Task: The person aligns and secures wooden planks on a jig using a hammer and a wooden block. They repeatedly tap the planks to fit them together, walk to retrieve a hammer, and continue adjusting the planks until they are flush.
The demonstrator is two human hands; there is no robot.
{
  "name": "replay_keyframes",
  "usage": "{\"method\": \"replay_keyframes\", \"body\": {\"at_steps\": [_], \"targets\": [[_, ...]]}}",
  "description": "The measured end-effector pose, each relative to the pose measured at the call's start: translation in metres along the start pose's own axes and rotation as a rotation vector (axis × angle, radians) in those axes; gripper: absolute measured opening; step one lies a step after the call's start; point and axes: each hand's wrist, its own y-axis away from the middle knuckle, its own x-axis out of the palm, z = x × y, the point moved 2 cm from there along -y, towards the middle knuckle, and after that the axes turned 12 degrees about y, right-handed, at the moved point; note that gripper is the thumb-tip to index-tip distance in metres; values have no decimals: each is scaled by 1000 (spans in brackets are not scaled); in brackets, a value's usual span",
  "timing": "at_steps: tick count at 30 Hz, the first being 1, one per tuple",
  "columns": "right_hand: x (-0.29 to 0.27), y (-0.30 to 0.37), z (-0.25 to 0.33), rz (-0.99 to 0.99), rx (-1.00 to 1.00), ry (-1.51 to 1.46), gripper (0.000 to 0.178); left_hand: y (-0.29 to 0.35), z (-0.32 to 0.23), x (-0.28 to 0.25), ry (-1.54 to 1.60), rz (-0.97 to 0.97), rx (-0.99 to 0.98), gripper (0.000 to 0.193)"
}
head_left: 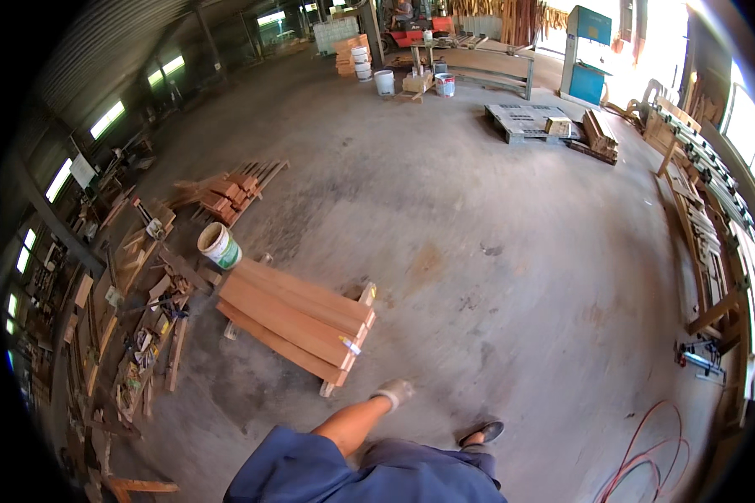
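In the head view, the left hand, pale as if gloved, hangs above the concrete floor, just beside the near right end of the reddish-brown boards and apart from them; blur hides its fingers, so I cannot tell whether they are spread or pressed together; the right hand is out of view, its fingers likewise untold.

The boards lie side by side across wooden bearers, low over the floor, with a small white-and-yellow tube near their right end; a white bucket stands close against their far left corner, blocking that side; behind it a pallet carries reddish wood blocks; scrap wood crowds the left.

Farther off, a grey pallet sits before a blue-and-grey cabinet, and a long bench stands behind a white pail; at the right, a timber rack lines the edge, with a looped red hose on the floor near it.
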Motion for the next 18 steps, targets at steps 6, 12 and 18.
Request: {"method": "replay_keyframes", "body": {"at_steps": [6, 12, 18], "targets": [[-150, -64, 82, -6, -33, 38, 33, -44, 113, 105, -466, 141, -55, 46], [-304, -101, 208, -137, -115, -4, 34, -19, 20, 142, -300, 369, -290, 44], [-387, -161, 297, -102, -128, -51, 32, -142, -55, 150, -313, 360, -363, 39]]}}
